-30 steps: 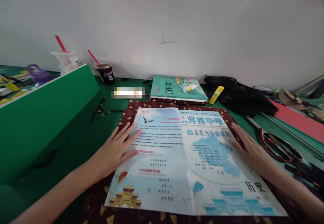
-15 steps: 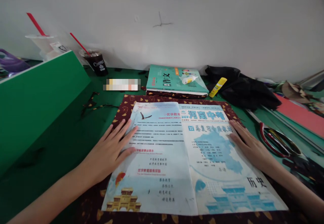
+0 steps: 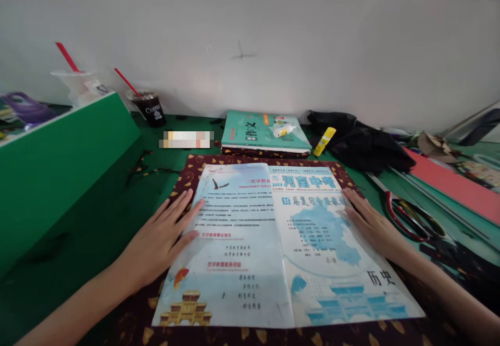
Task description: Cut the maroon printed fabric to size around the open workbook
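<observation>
An open booklet (image 3: 250, 247) with pale blue printed pages lies flat on a dark maroon patterned cloth (image 3: 172, 333). My left hand (image 3: 160, 239) rests with spread fingers on the booklet's left edge and the cloth beside it. On the right edge of the booklet lies my right hand (image 3: 371, 221), its fingers stretched out flat near the upper corner. Neither hand grips anything. Beyond the cloth's far edge is a green-covered book (image 3: 238, 130) with a small white glue bottle (image 3: 284, 130) on top. A yellow glue stick (image 3: 325, 141) stands tilted at its right.
At the left are a green panel (image 3: 66, 163), a coffee cup (image 3: 151, 110), a clear cup (image 3: 80, 88) and a purple item (image 3: 29, 110). Red-handled scissors (image 3: 406, 215), a black cloth (image 3: 359, 143) and a red sheet (image 3: 453, 184) lie right. A white wall (image 3: 273, 38) stands behind.
The view has shifted, so most things sit slightly lower and the booklet a little further left. Both hands keep nearly the same place on the booklet's edges.
</observation>
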`<state>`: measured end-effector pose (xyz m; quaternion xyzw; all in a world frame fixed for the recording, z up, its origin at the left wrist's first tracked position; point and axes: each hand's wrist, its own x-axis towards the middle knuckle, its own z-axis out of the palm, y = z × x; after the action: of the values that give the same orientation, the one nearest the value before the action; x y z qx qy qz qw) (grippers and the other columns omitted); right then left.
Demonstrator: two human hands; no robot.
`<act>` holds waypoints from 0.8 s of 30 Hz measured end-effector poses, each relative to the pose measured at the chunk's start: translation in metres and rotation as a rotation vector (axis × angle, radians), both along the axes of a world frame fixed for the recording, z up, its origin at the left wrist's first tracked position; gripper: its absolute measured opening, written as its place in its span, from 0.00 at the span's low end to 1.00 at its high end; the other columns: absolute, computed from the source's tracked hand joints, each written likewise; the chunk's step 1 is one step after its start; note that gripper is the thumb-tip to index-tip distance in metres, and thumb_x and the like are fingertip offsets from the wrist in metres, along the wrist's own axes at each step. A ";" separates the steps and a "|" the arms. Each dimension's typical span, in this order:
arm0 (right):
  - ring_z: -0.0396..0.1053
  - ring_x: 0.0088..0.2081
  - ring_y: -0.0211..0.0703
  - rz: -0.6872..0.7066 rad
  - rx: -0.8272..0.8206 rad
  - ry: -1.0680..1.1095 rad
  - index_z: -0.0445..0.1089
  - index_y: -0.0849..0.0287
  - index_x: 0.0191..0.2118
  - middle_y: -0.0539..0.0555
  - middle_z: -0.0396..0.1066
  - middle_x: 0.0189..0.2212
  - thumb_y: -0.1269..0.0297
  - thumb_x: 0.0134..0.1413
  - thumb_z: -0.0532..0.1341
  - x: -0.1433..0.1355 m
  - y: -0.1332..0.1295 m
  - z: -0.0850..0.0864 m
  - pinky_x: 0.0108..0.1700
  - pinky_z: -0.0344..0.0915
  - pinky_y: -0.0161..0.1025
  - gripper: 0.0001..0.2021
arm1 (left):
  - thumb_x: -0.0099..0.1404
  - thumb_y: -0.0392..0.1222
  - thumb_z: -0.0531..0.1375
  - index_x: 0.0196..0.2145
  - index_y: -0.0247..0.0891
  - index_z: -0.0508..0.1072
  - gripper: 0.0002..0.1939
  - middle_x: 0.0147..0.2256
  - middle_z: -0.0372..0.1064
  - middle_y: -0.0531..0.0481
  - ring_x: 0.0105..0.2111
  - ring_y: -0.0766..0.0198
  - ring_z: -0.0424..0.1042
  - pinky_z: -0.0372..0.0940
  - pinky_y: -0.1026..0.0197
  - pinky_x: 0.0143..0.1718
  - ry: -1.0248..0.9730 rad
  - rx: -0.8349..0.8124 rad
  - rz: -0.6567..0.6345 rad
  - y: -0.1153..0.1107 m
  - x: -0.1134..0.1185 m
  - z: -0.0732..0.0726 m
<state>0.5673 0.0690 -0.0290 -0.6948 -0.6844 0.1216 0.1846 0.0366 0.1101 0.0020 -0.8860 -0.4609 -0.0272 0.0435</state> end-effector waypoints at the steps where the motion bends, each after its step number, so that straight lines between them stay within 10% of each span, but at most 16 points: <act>1: 0.45 0.70 0.49 0.006 -0.001 0.005 0.51 0.58 0.70 0.56 0.50 0.69 0.44 0.67 0.42 0.002 0.000 -0.002 0.71 0.36 0.55 0.33 | 0.74 0.58 0.44 0.71 0.53 0.37 0.32 0.72 0.35 0.51 0.70 0.53 0.44 0.47 0.45 0.67 0.002 0.003 0.002 -0.001 -0.001 -0.001; 7: 0.42 0.70 0.46 -0.019 0.111 0.001 0.51 0.55 0.70 0.52 0.50 0.70 0.46 0.68 0.43 0.009 0.005 0.004 0.71 0.41 0.49 0.31 | 0.67 0.69 0.51 0.71 0.49 0.35 0.45 0.71 0.39 0.49 0.70 0.50 0.45 0.44 0.42 0.69 -0.026 -0.083 -0.028 0.009 -0.009 0.009; 17: 0.71 0.56 0.53 0.103 0.163 -0.255 0.70 0.60 0.57 0.59 0.73 0.56 0.58 0.63 0.47 0.010 0.137 0.034 0.60 0.66 0.50 0.24 | 0.74 0.52 0.41 0.65 0.31 0.61 0.30 0.64 0.60 0.37 0.66 0.51 0.57 0.49 0.42 0.67 -0.238 -0.014 0.059 0.125 0.026 0.026; 24: 0.72 0.42 0.63 0.105 0.200 -0.318 0.79 0.55 0.36 0.60 0.79 0.35 0.57 0.50 0.58 0.020 0.168 0.035 0.46 0.67 0.60 0.14 | 0.71 0.44 0.48 0.49 0.34 0.74 0.20 0.44 0.70 0.39 0.51 0.50 0.67 0.63 0.47 0.56 -0.373 0.038 0.099 0.154 0.027 0.018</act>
<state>0.5868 0.2371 0.0062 -0.6469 -0.7488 -0.0488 0.1356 0.0638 0.2637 0.0200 -0.8407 -0.5036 -0.1976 -0.0246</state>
